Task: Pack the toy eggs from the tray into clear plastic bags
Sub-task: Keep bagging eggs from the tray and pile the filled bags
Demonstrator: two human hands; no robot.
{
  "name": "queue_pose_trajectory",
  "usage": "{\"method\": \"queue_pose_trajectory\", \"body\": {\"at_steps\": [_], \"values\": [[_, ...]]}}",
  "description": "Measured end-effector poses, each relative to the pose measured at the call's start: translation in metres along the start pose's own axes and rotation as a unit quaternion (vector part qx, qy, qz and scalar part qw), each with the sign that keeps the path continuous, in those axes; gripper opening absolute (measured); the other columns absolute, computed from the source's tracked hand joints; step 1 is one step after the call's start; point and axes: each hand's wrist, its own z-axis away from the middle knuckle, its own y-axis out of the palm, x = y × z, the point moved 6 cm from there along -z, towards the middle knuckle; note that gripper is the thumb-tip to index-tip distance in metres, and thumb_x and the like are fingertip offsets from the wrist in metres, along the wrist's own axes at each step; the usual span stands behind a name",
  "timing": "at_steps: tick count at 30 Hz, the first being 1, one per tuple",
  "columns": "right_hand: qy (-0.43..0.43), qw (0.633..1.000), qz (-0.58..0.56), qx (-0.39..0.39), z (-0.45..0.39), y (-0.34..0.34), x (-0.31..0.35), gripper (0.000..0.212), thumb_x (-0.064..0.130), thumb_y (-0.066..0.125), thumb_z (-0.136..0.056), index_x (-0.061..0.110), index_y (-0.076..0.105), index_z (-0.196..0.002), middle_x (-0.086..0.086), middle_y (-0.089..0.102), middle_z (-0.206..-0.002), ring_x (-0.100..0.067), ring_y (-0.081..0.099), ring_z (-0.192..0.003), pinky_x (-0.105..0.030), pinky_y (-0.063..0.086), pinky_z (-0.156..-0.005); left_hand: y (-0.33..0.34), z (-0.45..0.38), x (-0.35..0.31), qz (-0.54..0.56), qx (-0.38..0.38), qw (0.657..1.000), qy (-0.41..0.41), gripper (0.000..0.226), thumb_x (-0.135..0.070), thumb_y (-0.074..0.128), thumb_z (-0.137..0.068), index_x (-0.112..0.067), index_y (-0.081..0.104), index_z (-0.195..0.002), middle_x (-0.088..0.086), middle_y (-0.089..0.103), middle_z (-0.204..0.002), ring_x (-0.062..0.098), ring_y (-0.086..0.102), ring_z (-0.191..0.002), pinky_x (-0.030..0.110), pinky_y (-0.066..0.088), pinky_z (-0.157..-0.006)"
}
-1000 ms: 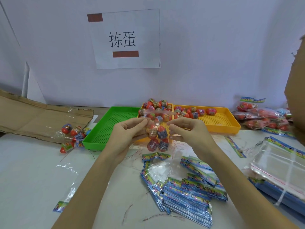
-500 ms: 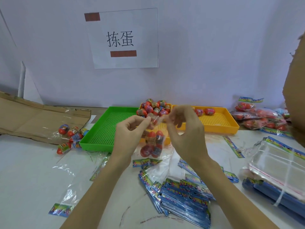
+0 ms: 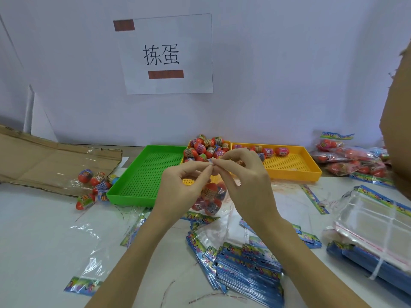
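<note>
My left hand (image 3: 181,190) and my right hand (image 3: 242,181) meet above the table's middle and pinch the top of a clear plastic bag (image 3: 211,197) between fingertips. Several red toy eggs hang inside that bag below my fingers. Behind my hands a heap of loose toy eggs (image 3: 205,148) fills a yellow tray (image 3: 293,170), with a few more eggs (image 3: 270,151) lying further right in it. An empty green tray (image 3: 142,174) stands to the left.
Empty clear bags with blue printed headers (image 3: 249,270) are piled in front of me, and another stack (image 3: 373,223) lies at right. Filled bags (image 3: 349,161) sit at back right. A bag of eggs (image 3: 93,185) rests by flattened cardboard (image 3: 44,161) at left.
Both hands have drawn together from the bag's two sides and now pinch its top at one point. The bag of eggs hangs lower beneath my fingers, partly hidden by them.
</note>
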Motion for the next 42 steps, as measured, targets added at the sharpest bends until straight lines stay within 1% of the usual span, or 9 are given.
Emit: {"method": "queue_pose_trajectory", "body": {"at_steps": [6, 11, 19, 25, 28, 31, 37, 40, 42], "values": [[-0.037, 0.998, -0.025, 0.047, -0.004, 0.001, 0.001, 0.017, 0.008, 0.072, -0.096, 0.003, 0.077, -0.111, -0.011, 0.071, -0.106, -0.025, 0.067, -0.097, -0.035, 0.059, -0.084, 0.000, 0.002, -0.009, -0.045, -0.016, 0.998, 0.050, 0.016, -0.006, 0.072, -0.098, -0.019, 0.083, -0.100, -0.013, 0.079, -0.087, 0.011, 0.075, -0.081, 0.023, 0.059, -0.080], [-0.053, 0.996, -0.038, 0.056, -0.005, 0.001, -0.002, 0.012, 0.002, 0.075, -0.091, 0.003, 0.078, -0.103, -0.009, 0.074, -0.100, -0.023, 0.070, -0.094, -0.031, 0.058, -0.084, 0.000, 0.003, -0.012, -0.085, 0.000, 0.993, 0.085, 0.012, -0.005, 0.072, -0.098, -0.011, 0.083, -0.101, -0.008, 0.079, -0.088, 0.010, 0.073, -0.081, 0.026, 0.058, -0.080], [-0.060, 0.994, -0.061, 0.068, -0.010, -0.002, -0.006, 0.012, -0.003, 0.075, -0.090, 0.001, 0.079, -0.100, -0.010, 0.075, -0.098, -0.023, 0.071, -0.092, -0.020, 0.053, -0.088, -0.001, 0.005, -0.019, -0.160, -0.003, 0.971, 0.175, 0.015, -0.012, 0.072, -0.096, -0.005, 0.082, -0.104, 0.001, 0.078, -0.092, 0.018, 0.073, -0.081, 0.044, 0.060, -0.077], [-0.063, 0.994, -0.052, 0.071, -0.009, -0.002, -0.002, 0.010, -0.004, 0.077, -0.087, 0.002, 0.077, -0.095, -0.008, 0.073, -0.095, -0.020, 0.068, -0.085, -0.029, 0.058, -0.079, 0.001, 0.006, -0.020, -0.165, -0.011, 0.968, 0.187, 0.015, -0.014, 0.072, -0.095, -0.006, 0.083, -0.102, -0.001, 0.078, -0.090, 0.017, 0.072, -0.078, 0.044, 0.060, -0.072], [-0.036, 0.996, -0.048, 0.067, -0.008, -0.001, -0.005, 0.010, -0.006, 0.075, -0.086, 0.003, 0.073, -0.091, -0.006, 0.067, -0.089, -0.018, 0.060, -0.076, -0.027, 0.053, -0.071, 0.002, 0.007, -0.020, -0.149, -0.020, 0.973, 0.173, 0.014, -0.013, 0.073, -0.094, -0.008, 0.083, -0.102, -0.003, 0.078, -0.090, 0.016, 0.072, -0.077, 0.042, 0.060, -0.070], [0.000, 0.997, -0.047, 0.057, -0.008, -0.002, -0.006, 0.010, -0.005, 0.075, -0.086, 0.003, 0.069, -0.089, -0.004, 0.062, -0.086, -0.013, 0.050, -0.072, -0.015, 0.044, -0.068, 0.000, 0.006, -0.019, -0.116, -0.034, 0.982, 0.144, 0.010, -0.009, 0.076, -0.093, -0.009, 0.084, -0.099, -0.004, 0.080, -0.089, 0.015, 0.073, -0.077, 0.038, 0.060, -0.072], [0.107, 0.994, -0.034, -0.018, -0.016, -0.023, -0.035, 0.019, -0.001, 0.076, -0.086, 0.013, 0.063, -0.083, 0.003, 0.057, -0.080, 0.002, 0.049, -0.071, -0.005, 0.040, -0.068, -0.017, 0.001, -0.013, -0.080, -0.086, 0.990, 0.074, 0.019, -0.008, 0.078, -0.092, -0.027, 0.081, -0.096, -0.020, 0.078, -0.080, 0.003, 0.074, -0.076, 0.015, 0.056, -0.072], [0.209, 0.976, 0.007, -0.065, -0.015, -0.048, -0.082, 0.010, 0.003, 0.073, -0.087, 0.011, 0.067, -0.085, -0.004, 0.063, -0.082, -0.017, 0.059, -0.071, -0.012, 0.040, -0.067, -0.032, -0.005, 0.007, 0.008, -0.128, 0.991, -0.028, 0.019, -0.013, 0.072, -0.097, -0.029, 0.082, -0.094, -0.010, 0.080, -0.081, 0.011, 0.077, -0.078, 0.023, 0.060, -0.077], [0.264, 0.963, 0.038, -0.044, -0.008, -0.053, -0.110, 0.004, 0.006, 0.070, -0.090, 0.008, 0.069, -0.087, -0.008, 0.068, -0.084, -0.024, 0.062, -0.079, -0.025, 0.042, -0.072, -0.036, -0.007, 0.012, 0.055, -0.137, 0.988, -0.050, 0.023, -0.013, 0.069, -0.100, -0.030, 0.083, -0.093, -0.004, 0.081, -0.085, 0.015, 0.077, -0.079, 0.022, 0.059, -0.076]]}}
